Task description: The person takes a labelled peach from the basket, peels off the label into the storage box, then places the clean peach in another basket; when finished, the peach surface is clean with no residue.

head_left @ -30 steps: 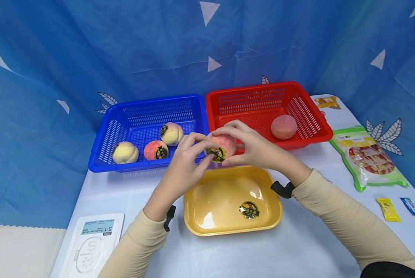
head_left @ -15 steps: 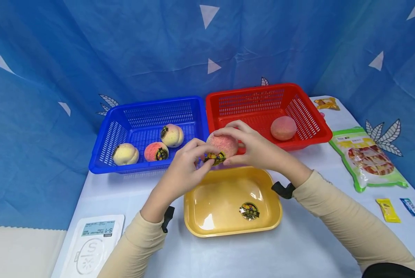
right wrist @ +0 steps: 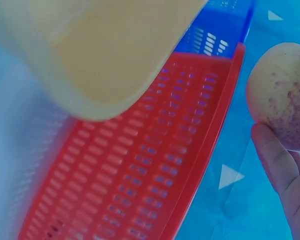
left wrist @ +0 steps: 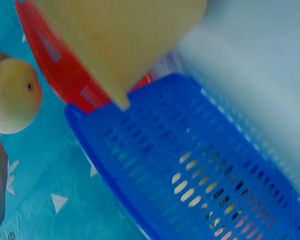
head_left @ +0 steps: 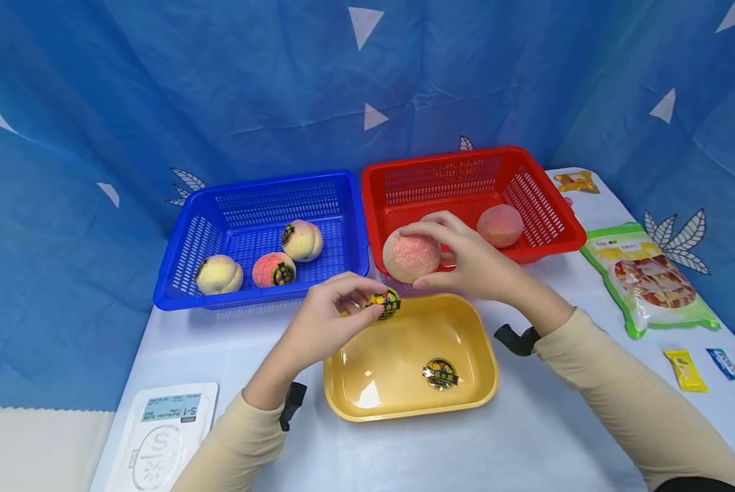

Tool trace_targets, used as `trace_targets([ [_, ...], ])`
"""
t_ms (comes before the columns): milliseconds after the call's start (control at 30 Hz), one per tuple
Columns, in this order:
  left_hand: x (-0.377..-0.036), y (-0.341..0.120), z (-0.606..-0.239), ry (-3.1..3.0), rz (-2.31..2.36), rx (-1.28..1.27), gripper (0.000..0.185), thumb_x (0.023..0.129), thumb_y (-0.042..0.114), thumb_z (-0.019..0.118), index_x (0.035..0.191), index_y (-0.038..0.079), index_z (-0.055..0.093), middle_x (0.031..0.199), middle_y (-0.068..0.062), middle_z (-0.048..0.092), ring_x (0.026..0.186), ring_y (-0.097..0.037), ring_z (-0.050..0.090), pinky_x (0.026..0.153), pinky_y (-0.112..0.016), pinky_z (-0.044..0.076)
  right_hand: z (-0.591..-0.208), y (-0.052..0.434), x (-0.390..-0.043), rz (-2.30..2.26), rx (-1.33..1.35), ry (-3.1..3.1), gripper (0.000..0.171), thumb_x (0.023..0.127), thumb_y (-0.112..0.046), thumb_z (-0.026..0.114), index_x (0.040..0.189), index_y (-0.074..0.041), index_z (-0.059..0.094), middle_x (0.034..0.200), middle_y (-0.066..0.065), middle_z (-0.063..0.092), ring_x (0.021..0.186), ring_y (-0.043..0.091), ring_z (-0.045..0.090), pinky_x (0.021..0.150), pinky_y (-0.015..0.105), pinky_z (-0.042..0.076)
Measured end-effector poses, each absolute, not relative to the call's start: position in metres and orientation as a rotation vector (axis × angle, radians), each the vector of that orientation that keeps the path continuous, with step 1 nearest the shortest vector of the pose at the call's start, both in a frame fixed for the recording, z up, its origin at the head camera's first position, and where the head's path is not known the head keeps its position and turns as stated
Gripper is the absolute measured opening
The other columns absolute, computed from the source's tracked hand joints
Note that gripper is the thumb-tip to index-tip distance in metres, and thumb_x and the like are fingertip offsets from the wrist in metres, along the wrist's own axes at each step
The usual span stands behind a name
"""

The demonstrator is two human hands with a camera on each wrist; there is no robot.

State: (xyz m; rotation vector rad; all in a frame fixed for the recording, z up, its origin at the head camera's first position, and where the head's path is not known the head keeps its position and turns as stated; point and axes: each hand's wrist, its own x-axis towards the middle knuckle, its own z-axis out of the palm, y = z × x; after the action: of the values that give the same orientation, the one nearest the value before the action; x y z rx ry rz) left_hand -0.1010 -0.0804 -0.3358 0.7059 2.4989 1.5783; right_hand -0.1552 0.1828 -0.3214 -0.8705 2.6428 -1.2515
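Observation:
My right hand point(head_left: 460, 256) grips a pink peach point(head_left: 411, 255) in the air at the front edge of the red basket point(head_left: 530, 181); the same peach point(right wrist: 282, 95) shows in the right wrist view with a finger under it. My left hand point(head_left: 337, 314) pinches a round black and yellow sticker point(head_left: 384, 304) just over the far left rim of the yellow tray point(head_left: 398, 410). A second sticker point(head_left: 440, 374) lies inside that tray. In the left wrist view the peach point(left wrist: 12, 95) appears at the left edge.
The blue basket point(head_left: 183, 253) holds three stickered peaches point(head_left: 272, 268). One bare peach point(head_left: 500, 225) lies in the red basket. A white scale point(head_left: 158, 437) sits front left. A green snack bag point(head_left: 650, 277) and small candy packets point(head_left: 686, 370) lie at the right.
The left hand has peeled the sticker off the peach and drawn it down toward the yellow tray. The right hand has carried the bare peach slightly right and back toward the red basket.

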Motion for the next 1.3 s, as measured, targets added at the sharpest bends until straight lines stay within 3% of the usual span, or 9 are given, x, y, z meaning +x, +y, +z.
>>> trace_targets([
  [300, -0.090, -0.075, -0.362, 2.209, 1.592, 0.597, 0.026, 0.085, 0.012, 0.077, 0.110, 0.010, 0.074, 0.094, -0.008, 0.070, 0.080, -0.015, 0.066, 0.070, -0.023, 0.059, -0.325, 0.207, -0.153, -1.315, -0.789, 2.753, 0.076, 0.074, -0.019, 0.088, 0.141, -0.027, 0.052, 0.136, 0.000, 0.046, 0.128, 0.018, 0.048, 0.089, 0.037, 0.058],
  [667, -0.080, -0.048, -0.392, 2.115, 1.378, 0.653, 0.024, 0.085, 0.008, 0.076, 0.109, 0.012, 0.075, 0.086, -0.002, 0.074, 0.071, -0.008, 0.067, 0.064, -0.020, 0.056, -0.336, 0.227, -0.154, -1.356, -0.729, 2.828, 0.078, 0.073, -0.017, 0.089, 0.141, -0.023, 0.052, 0.137, 0.001, 0.047, 0.126, 0.016, 0.047, 0.089, 0.038, 0.057],
  [867, -0.079, -0.033, -0.405, 2.197, 1.163, 0.780, 0.025, 0.086, 0.010, 0.076, 0.111, 0.013, 0.074, 0.084, 0.006, 0.070, 0.070, 0.001, 0.062, 0.067, -0.016, 0.053, -0.342, 0.236, -0.156, -1.403, -0.671, 2.825, 0.077, 0.074, -0.016, 0.088, 0.141, -0.025, 0.051, 0.134, 0.001, 0.047, 0.122, 0.014, 0.047, 0.088, 0.019, 0.056],
  [1133, -0.077, -0.026, -0.410, 2.436, 0.716, 1.067, 0.028, 0.092, 0.022, 0.067, 0.120, 0.022, 0.072, 0.113, 0.012, 0.069, 0.103, -0.004, 0.062, 0.095, -0.021, 0.049, -0.342, 0.240, -0.158, -1.483, -0.672, 2.807, 0.077, 0.074, -0.009, 0.087, 0.141, -0.021, 0.052, 0.132, 0.002, 0.046, 0.124, 0.012, 0.040, 0.086, 0.010, 0.052],
  [1300, -0.075, -0.028, -0.409, 2.496, 0.630, 1.124, 0.031, 0.095, 0.028, 0.064, 0.126, 0.027, 0.069, 0.115, 0.009, 0.063, 0.110, -0.008, 0.057, 0.099, -0.024, 0.048, -0.342, 0.242, -0.158, -1.482, -0.643, 2.807, 0.077, 0.074, -0.009, 0.087, 0.141, -0.021, 0.052, 0.133, 0.002, 0.046, 0.122, 0.013, 0.043, 0.085, 0.010, 0.052],
])
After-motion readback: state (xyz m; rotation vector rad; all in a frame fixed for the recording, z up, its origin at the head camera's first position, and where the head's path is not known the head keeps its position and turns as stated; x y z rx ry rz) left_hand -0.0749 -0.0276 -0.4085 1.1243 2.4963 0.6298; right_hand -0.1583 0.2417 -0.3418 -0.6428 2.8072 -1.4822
